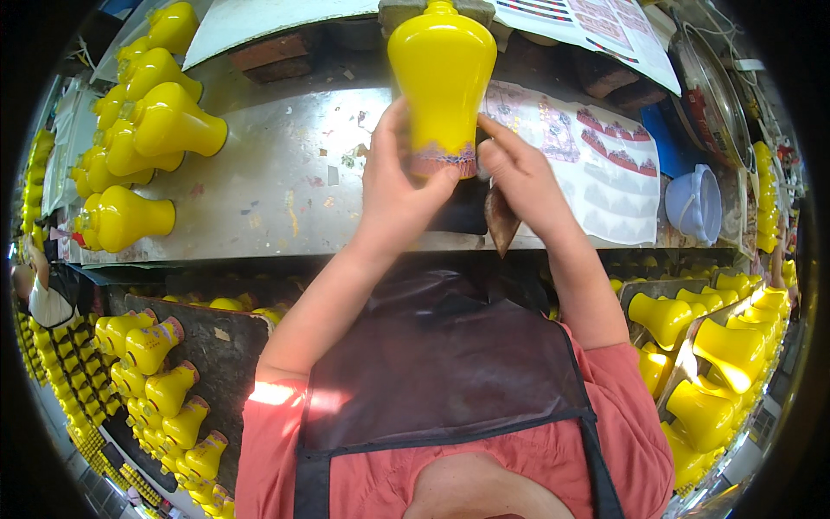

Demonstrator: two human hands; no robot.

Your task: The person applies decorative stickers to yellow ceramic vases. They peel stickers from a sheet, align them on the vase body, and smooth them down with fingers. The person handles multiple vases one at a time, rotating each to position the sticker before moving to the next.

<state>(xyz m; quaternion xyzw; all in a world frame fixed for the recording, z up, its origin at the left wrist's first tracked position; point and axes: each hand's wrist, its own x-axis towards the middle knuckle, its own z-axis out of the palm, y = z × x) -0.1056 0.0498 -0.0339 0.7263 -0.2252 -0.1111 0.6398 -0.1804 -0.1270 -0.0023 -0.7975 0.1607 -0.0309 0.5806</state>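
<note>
A glossy yellow vase point(443, 78) lies with its narrow neck pointing away from me. A purple and reddish patterned band point(445, 160) circles its near end. My left hand point(402, 173) is wrapped around the vase's left side, the thumb pressed against the band. On the other side my right hand point(519, 173) is closed, its fingertips by the vase's edge. A brown, flat, pointed piece point(501, 221) sticks out below that hand, seemingly held in the curled fingers, which partly hide it. The vase's neck end meets a grey block point(389, 16).
Several plain yellow vases point(177, 121) lie at the table's left. Printed pattern sheets point(609, 173) and a pale blue bucket point(693, 204) are on the right. Below the table edge, boards hold banded vases point(169, 389) at left and plain vases point(731, 350) at right. Another person point(47, 294) is far left.
</note>
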